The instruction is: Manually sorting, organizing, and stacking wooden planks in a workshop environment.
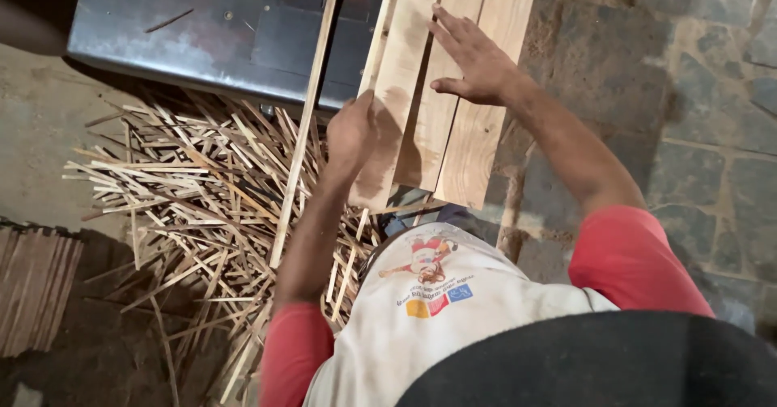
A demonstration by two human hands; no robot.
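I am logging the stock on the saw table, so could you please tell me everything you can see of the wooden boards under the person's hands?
The wooden boards are pale, rough-sawn planks, at least three side by side, lying flat and overhanging the near edge of the grey metal machine table. One bears a darker brown patch near its end. The right hand rests flat on top; the left hand grips the leftmost board's edge.

The pale, long wooden planks and the thin wooden strip run off the top edge. The left hand's fingers curl out of sight behind a plank, so its grip is unclear.
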